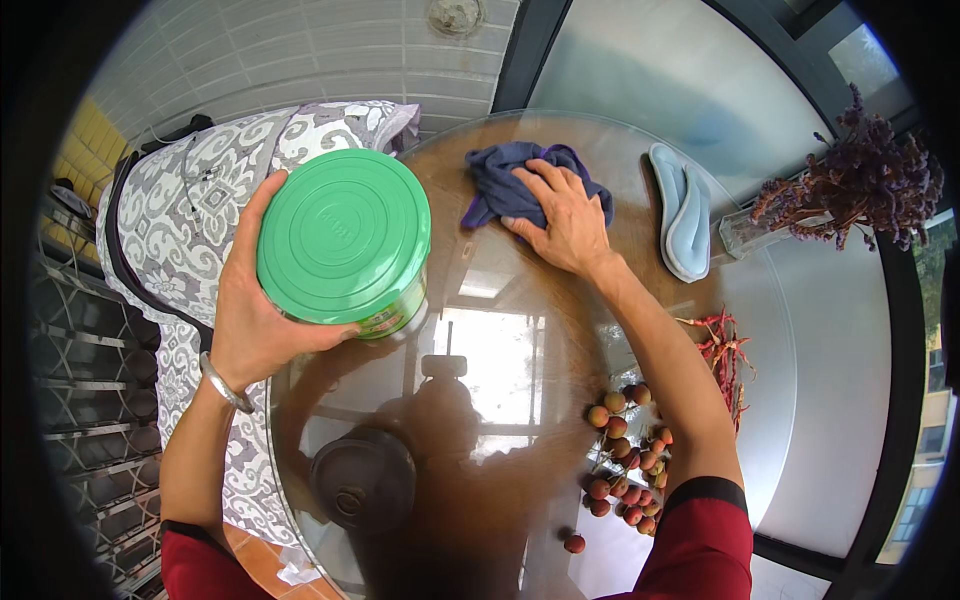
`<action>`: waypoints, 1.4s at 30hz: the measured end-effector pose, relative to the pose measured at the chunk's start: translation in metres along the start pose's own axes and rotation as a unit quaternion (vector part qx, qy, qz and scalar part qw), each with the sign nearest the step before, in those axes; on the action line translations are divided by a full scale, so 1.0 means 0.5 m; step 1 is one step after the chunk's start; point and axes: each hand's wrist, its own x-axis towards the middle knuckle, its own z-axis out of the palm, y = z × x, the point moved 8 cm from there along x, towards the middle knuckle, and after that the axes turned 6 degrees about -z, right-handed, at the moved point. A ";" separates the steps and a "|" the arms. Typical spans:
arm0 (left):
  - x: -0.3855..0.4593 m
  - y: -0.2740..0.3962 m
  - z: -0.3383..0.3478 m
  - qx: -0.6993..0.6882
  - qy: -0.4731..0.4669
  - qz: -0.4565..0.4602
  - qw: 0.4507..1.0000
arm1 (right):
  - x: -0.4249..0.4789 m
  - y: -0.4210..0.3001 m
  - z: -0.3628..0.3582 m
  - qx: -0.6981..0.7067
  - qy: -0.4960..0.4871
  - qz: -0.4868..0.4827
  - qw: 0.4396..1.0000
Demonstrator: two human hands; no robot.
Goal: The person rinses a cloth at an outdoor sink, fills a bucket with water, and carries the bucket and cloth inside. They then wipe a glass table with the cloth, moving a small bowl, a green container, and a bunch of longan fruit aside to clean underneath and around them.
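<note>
My left hand (259, 300) grips a round container with a green plastic lid (343, 236), held up at the left side of a glass-topped wooden table (480, 255). Its label shows below the lid. Fingers spread, my right hand (559, 217) presses on a crumpled dark blue cloth (502, 180) with purple edging, near the table's far edge. To the right of the cloth lies a pair of light blue insoles (684, 214).
Small reddish round fruits (619, 427) on stems lie at the right, beside dried red chillies (724, 352). Dried purple flowers (855, 180) stand in a glass vase (750, 231) near the frosted window. A patterned cloth cover (202, 225) adjoins the table at left.
</note>
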 end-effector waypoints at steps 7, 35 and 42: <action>0.008 -0.011 0.021 0.025 -0.018 0.032 0.999 | 0.100 0.366 0.031 -0.126 0.037 0.325 0.937; 0.017 0.086 -0.010 0.119 0.092 0.107 0.983 | -0.212 -0.104 -0.041 0.497 -0.168 0.096 0.846; 0.127 0.385 0.228 -0.139 -0.184 0.085 0.969 | -0.398 0.084 -0.201 0.871 0.238 0.242 0.356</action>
